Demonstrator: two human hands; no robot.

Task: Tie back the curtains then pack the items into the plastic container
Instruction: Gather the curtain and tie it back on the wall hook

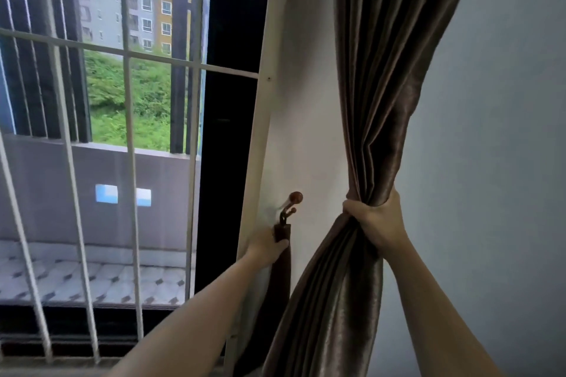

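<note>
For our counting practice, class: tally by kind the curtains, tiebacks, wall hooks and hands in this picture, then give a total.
Curtain: 1
Tieback: 1
Hook: 1
Hands: 2, left hand, right hand
Total: 5

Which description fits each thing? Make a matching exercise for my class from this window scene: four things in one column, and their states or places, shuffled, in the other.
Things
1. curtain
2. tieback strap
3. wall hook
4. window bars

Descriptions
A. white, at the left of the view
B. bunched in the grip of the right hand
C. hangs straight down, held near its top by the left hand
D. brown knob, just above the left hand

Pairs: 1-B, 2-C, 3-D, 4-A
</note>
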